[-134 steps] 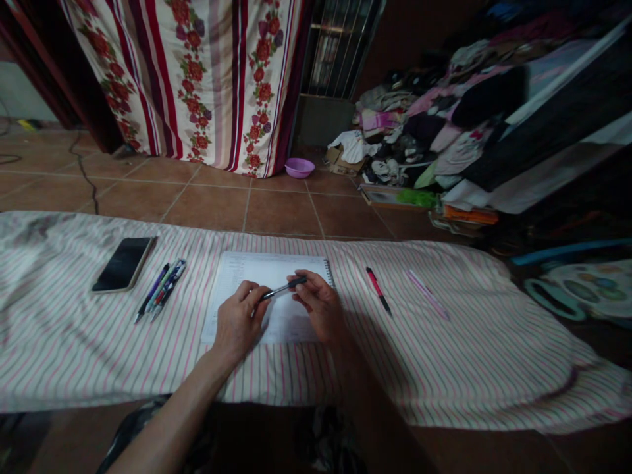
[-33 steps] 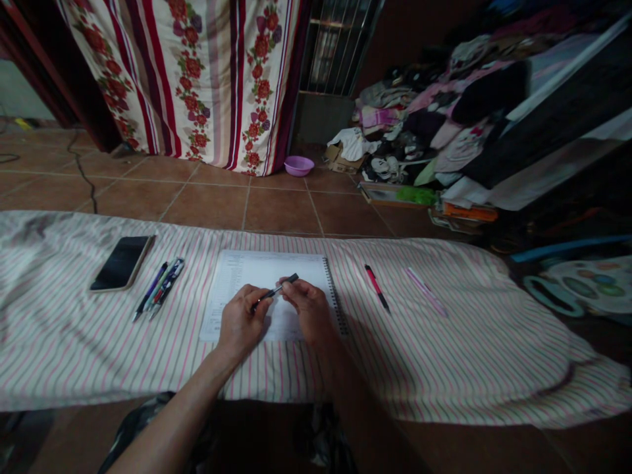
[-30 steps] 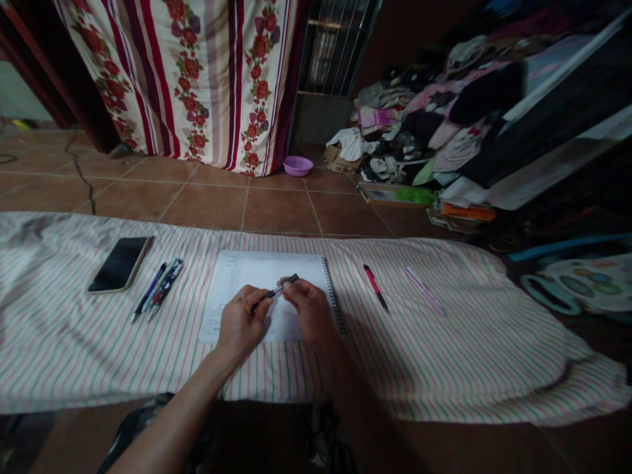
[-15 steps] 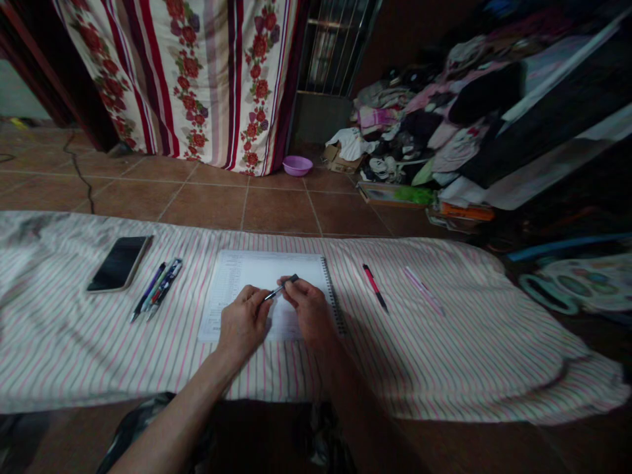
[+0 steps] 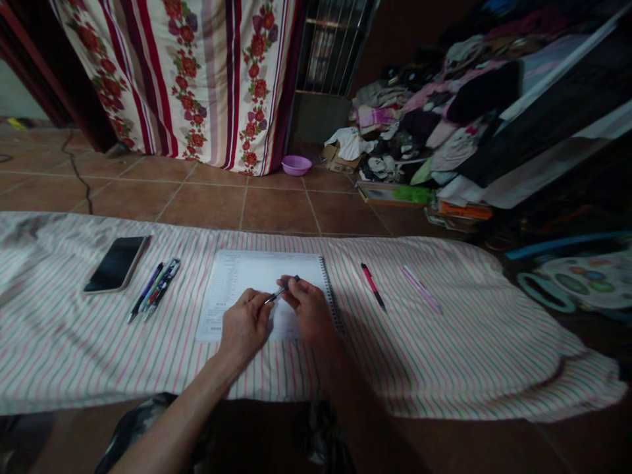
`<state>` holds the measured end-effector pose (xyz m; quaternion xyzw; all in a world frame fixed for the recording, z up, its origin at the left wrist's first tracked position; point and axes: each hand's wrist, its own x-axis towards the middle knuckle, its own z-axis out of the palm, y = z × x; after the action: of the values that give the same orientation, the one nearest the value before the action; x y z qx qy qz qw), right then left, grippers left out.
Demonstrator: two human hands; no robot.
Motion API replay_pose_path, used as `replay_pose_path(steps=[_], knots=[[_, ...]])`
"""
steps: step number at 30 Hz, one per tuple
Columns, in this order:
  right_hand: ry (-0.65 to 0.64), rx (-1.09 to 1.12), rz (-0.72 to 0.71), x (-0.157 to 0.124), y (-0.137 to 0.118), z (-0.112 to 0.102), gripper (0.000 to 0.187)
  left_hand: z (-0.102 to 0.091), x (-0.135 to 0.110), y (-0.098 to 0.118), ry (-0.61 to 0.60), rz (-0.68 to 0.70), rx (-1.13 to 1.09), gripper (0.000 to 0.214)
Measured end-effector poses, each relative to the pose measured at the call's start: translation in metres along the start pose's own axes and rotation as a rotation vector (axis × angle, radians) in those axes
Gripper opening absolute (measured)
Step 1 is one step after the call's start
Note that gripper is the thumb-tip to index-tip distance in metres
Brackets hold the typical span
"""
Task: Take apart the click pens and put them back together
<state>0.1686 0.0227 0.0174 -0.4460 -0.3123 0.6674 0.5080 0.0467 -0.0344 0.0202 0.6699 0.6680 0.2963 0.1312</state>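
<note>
A dark pen (image 5: 279, 292) is held between my two hands, tilted up to the right. My left hand (image 5: 245, 320) pinches its lower left end, and the fingers of my right hand (image 5: 311, 304) close on its dark upper end. Both hands are over a white spiral notebook (image 5: 276, 263), whose coil runs down the right side. Printed text shows along the notebook's left part. To the right lie a red and black pen (image 5: 372, 286) and a pink pen (image 5: 421, 288). Several pens (image 5: 155, 288) lie bunched on the left.
A phone (image 5: 117, 264) rests face up at the left of the striped cloth (image 5: 469, 368). Past the cloth are a tiled floor (image 5: 207, 201), a purple basin (image 5: 296, 165), a floral curtain (image 5: 217, 79) and a heap of clothes (image 5: 415, 118) at the right.
Both hands keep hold of the pen, almost in the same place. The whole view has shifted very slightly; the other things lie as before.
</note>
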Motion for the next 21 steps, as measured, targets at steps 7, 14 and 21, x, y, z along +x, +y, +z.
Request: replay_pose_path(steps=[7, 14, 21], knots=[[-0.088, 0.05, 0.02, 0.0, -0.005, -0.002, 0.028, 0.001, 0.001, -0.003, 0.003, -0.015, -0.052, 0.022], [-0.096, 0.115, 0.053, 0.001, -0.004, -0.002, 0.022, 0.0, 0.002, -0.004, 0.014, -0.004, -0.062, 0.021], [-0.031, 0.238, 0.005, 0.012, -0.017, -0.012, 0.022, -0.003, 0.002, -0.005, -0.006, -0.016, -0.068, 0.021]])
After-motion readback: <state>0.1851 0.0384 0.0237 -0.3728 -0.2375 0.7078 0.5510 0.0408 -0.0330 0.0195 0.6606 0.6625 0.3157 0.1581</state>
